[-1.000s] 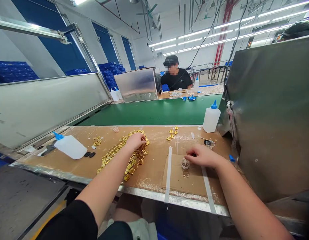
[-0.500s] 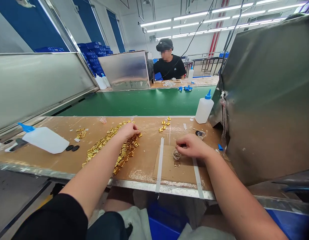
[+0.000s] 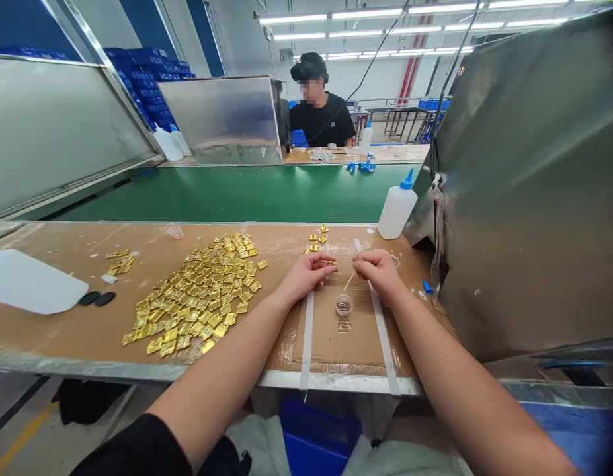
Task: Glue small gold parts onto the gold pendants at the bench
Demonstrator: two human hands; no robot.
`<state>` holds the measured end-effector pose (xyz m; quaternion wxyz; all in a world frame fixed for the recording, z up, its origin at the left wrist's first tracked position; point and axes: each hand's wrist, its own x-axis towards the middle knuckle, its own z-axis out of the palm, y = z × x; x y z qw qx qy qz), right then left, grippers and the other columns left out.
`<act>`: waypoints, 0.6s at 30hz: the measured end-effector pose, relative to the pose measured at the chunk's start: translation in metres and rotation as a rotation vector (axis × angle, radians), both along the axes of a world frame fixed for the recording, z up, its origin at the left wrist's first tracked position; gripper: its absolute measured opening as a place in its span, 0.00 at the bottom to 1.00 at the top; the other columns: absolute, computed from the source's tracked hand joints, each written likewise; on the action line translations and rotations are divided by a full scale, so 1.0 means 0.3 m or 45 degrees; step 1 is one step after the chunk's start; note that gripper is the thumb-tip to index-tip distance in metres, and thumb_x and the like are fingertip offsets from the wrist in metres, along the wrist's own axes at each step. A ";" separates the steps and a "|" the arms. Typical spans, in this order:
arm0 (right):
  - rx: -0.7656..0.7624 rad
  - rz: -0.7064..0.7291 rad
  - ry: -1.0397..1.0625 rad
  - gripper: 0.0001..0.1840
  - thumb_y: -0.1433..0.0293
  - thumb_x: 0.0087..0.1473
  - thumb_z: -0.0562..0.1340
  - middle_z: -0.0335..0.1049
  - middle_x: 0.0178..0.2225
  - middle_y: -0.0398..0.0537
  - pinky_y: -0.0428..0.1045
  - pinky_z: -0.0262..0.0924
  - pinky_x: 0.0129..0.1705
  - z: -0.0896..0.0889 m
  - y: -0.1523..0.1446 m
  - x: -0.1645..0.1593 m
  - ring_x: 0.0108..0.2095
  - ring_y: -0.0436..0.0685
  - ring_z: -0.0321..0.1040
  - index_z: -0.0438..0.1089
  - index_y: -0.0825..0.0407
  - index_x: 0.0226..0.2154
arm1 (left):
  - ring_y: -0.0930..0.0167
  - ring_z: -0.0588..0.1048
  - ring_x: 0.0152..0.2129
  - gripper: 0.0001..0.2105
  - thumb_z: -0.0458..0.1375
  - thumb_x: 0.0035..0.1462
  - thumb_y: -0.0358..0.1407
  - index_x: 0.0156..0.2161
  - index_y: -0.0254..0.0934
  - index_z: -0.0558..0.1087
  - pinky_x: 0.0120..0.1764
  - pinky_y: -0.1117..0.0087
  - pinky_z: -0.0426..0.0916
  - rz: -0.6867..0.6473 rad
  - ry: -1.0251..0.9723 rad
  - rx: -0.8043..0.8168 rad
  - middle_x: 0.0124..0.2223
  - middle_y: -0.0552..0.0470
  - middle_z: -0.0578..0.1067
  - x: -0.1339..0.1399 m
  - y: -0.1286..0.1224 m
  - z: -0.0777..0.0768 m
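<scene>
Between the fingertips of my left hand [image 3: 311,274] is a small gold square piece [image 3: 332,264], mostly covered by the fingers. My right hand [image 3: 378,272] pinches a thin wooden stick [image 3: 349,280], its lower end slanting down toward a small clear cup [image 3: 344,305]. That cup stands on a cardboard sheet [image 3: 330,350] held by two pale tape strips. Left of my hands, many gold square pieces [image 3: 192,297] lie spread across the brown table. Just beyond my left hand sits a small group of gold pieces [image 3: 313,237].
A white squeeze bottle [image 3: 396,208] with a blue tip stands at the back right. Another white bottle [image 3: 33,281] lies at the left beside black discs [image 3: 104,299]. Past the table runs a green belt [image 3: 246,195], with a person [image 3: 323,116] seated beyond it.
My left hand has moved right from the gold pile, now holding a gold piece near my right hand. My right hand has risen slightly off the cup, and the stick now shows. The view has shifted.
</scene>
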<state>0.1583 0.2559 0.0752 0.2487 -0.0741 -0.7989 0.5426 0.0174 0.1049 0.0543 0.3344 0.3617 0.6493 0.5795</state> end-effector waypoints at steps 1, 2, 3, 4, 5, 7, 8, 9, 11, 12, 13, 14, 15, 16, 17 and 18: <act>-0.072 -0.080 0.050 0.19 0.65 0.49 0.59 0.50 0.15 0.38 0.48 0.42 0.26 -0.005 0.002 -0.008 0.21 0.48 0.46 0.54 0.49 0.12 | 0.79 0.68 0.19 0.18 0.69 0.56 0.41 0.49 0.33 0.78 0.22 0.76 0.59 -0.010 0.005 -0.011 0.38 0.45 0.83 -0.002 -0.004 0.000; -0.130 -0.148 0.095 0.19 0.65 0.48 0.59 0.51 0.15 0.38 0.48 0.42 0.25 -0.011 0.004 -0.016 0.20 0.48 0.45 0.55 0.49 0.12 | 0.78 0.70 0.19 0.18 0.68 0.57 0.40 0.49 0.33 0.78 0.21 0.76 0.59 -0.019 0.008 -0.016 0.37 0.47 0.82 -0.004 -0.006 0.001; -0.176 -0.203 0.130 0.19 0.65 0.48 0.59 0.51 0.15 0.38 0.48 0.42 0.25 -0.018 0.005 -0.024 0.20 0.48 0.45 0.55 0.49 0.12 | 0.78 0.71 0.19 0.17 0.68 0.57 0.40 0.50 0.34 0.79 0.21 0.77 0.60 -0.021 0.008 -0.016 0.35 0.48 0.82 -0.006 -0.008 0.003; -0.214 -0.246 0.157 0.19 0.65 0.48 0.60 0.51 0.14 0.38 0.48 0.42 0.24 -0.025 0.006 -0.031 0.20 0.48 0.44 0.55 0.49 0.12 | 0.77 0.72 0.19 0.16 0.68 0.58 0.39 0.50 0.34 0.79 0.21 0.77 0.61 -0.018 0.007 -0.014 0.33 0.50 0.81 -0.006 -0.008 0.006; -0.243 -0.272 0.172 0.19 0.65 0.48 0.60 0.50 0.14 0.39 0.48 0.41 0.24 -0.031 0.006 -0.038 0.19 0.47 0.44 0.55 0.49 0.12 | 0.76 0.73 0.19 0.16 0.67 0.59 0.38 0.50 0.35 0.79 0.21 0.77 0.62 -0.014 0.002 -0.010 0.30 0.52 0.79 -0.006 -0.006 0.008; -0.282 -0.288 0.184 0.19 0.65 0.48 0.60 0.50 0.14 0.39 0.48 0.42 0.23 -0.041 0.007 -0.045 0.19 0.47 0.43 0.55 0.48 0.12 | 0.75 0.75 0.20 0.13 0.66 0.60 0.37 0.49 0.34 0.79 0.22 0.77 0.65 -0.002 -0.036 0.001 0.26 0.53 0.77 -0.005 -0.002 0.012; -0.290 -0.286 0.185 0.19 0.65 0.48 0.60 0.50 0.14 0.39 0.48 0.42 0.23 -0.044 0.007 -0.047 0.19 0.47 0.43 0.55 0.48 0.13 | 0.74 0.76 0.21 0.12 0.66 0.61 0.36 0.48 0.34 0.79 0.23 0.77 0.67 0.002 -0.074 0.010 0.26 0.53 0.78 -0.005 -0.001 0.013; -0.296 -0.285 0.187 0.19 0.65 0.48 0.60 0.50 0.14 0.39 0.48 0.42 0.23 -0.046 0.008 -0.047 0.19 0.47 0.43 0.55 0.48 0.13 | 0.73 0.78 0.24 0.12 0.66 0.61 0.35 0.48 0.33 0.79 0.25 0.76 0.69 0.006 -0.121 0.022 0.28 0.51 0.79 -0.005 0.001 0.013; -0.312 -0.283 0.204 0.18 0.66 0.47 0.61 0.49 0.14 0.38 0.48 0.41 0.23 -0.047 0.009 -0.046 0.19 0.47 0.43 0.55 0.49 0.12 | 0.72 0.82 0.29 0.11 0.67 0.60 0.32 0.48 0.33 0.79 0.30 0.75 0.74 0.015 -0.222 0.046 0.34 0.47 0.82 -0.006 0.002 0.011; -0.323 -0.286 0.219 0.18 0.66 0.47 0.61 0.49 0.14 0.38 0.48 0.41 0.23 -0.048 0.009 -0.045 0.19 0.47 0.43 0.56 0.49 0.12 | 0.71 0.82 0.32 0.12 0.68 0.59 0.31 0.48 0.32 0.79 0.33 0.74 0.76 0.018 -0.270 0.053 0.36 0.46 0.83 -0.007 0.001 0.010; -0.331 -0.291 0.233 0.18 0.67 0.47 0.61 0.49 0.14 0.38 0.48 0.40 0.23 -0.048 0.010 -0.045 0.19 0.47 0.42 0.56 0.49 0.12 | 0.70 0.83 0.33 0.13 0.69 0.57 0.30 0.48 0.32 0.79 0.36 0.73 0.77 0.018 -0.313 0.057 0.37 0.45 0.83 -0.007 0.001 0.008; -0.333 -0.298 0.243 0.18 0.67 0.47 0.61 0.49 0.14 0.38 0.48 0.40 0.23 -0.048 0.010 -0.044 0.19 0.47 0.42 0.56 0.49 0.12 | 0.70 0.83 0.34 0.14 0.70 0.56 0.29 0.48 0.32 0.79 0.37 0.72 0.78 0.016 -0.352 0.057 0.37 0.45 0.83 -0.006 0.001 0.007; -0.328 -0.308 0.247 0.18 0.67 0.48 0.61 0.49 0.15 0.38 0.48 0.40 0.23 -0.049 0.010 -0.044 0.19 0.47 0.43 0.56 0.49 0.12 | 0.70 0.83 0.35 0.15 0.71 0.54 0.28 0.48 0.31 0.79 0.38 0.72 0.78 0.013 -0.385 0.057 0.37 0.45 0.83 -0.005 0.000 0.006; -0.312 -0.320 0.246 0.18 0.67 0.49 0.61 0.50 0.15 0.38 0.48 0.41 0.23 -0.049 0.010 -0.043 0.19 0.47 0.43 0.57 0.49 0.12 | 0.70 0.83 0.35 0.16 0.72 0.53 0.27 0.48 0.31 0.79 0.39 0.71 0.79 0.008 -0.409 0.058 0.37 0.45 0.83 -0.003 0.000 0.006; -0.284 -0.336 0.240 0.18 0.67 0.49 0.61 0.50 0.15 0.38 0.48 0.41 0.24 -0.049 0.009 -0.043 0.19 0.48 0.44 0.58 0.49 0.13 | 0.70 0.83 0.35 0.17 0.72 0.52 0.26 0.48 0.31 0.79 0.39 0.71 0.79 0.002 -0.424 0.056 0.37 0.46 0.82 0.000 0.000 0.007; -0.245 -0.353 0.233 0.18 0.67 0.50 0.61 0.51 0.15 0.39 0.48 0.42 0.24 -0.048 0.008 -0.041 0.20 0.48 0.45 0.59 0.49 0.13 | 0.71 0.83 0.34 0.18 0.72 0.52 0.25 0.49 0.31 0.79 0.39 0.71 0.79 0.001 -0.426 0.053 0.37 0.46 0.82 0.004 0.000 0.008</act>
